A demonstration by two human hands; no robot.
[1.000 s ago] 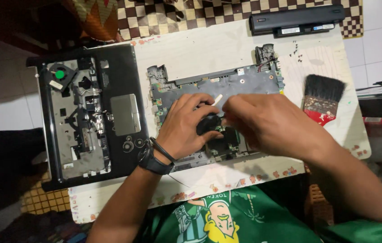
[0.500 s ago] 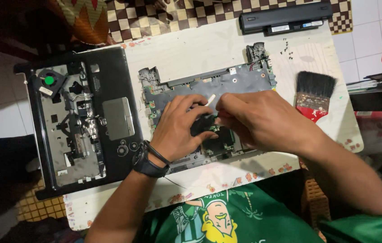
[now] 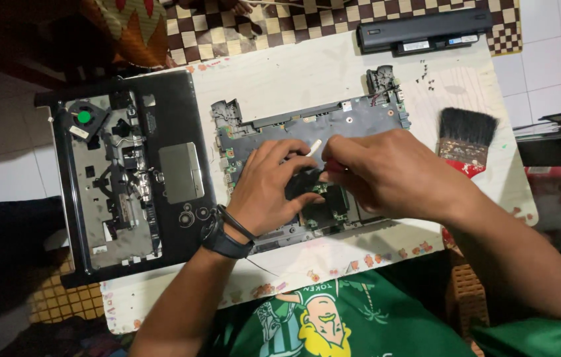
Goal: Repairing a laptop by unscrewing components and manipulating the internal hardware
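Note:
A grey laptop motherboard (image 3: 360, 122) lies flat on the small white table (image 3: 293, 73). My left hand (image 3: 268, 188) rests on the board's middle, fingers curled around a black part (image 3: 307, 182) and touching a small white strip (image 3: 314, 146). My right hand (image 3: 386, 173) is closed around a red-handled tool (image 3: 334, 166), whose tip is hidden between my two hands. A black watch (image 3: 224, 241) sits on my left wrist.
A black laptop palmrest shell (image 3: 128, 178) with a fan and touchpad lies at the left. A black battery (image 3: 426, 30) lies at the table's far edge. A red-handled paintbrush (image 3: 467, 139) and several small screws (image 3: 429, 73) lie at the right.
Both hands stay pressed together over the board's middle, with only small finger shifts. The camera has drifted slightly, so the table sits a little lower and more to the left in view.

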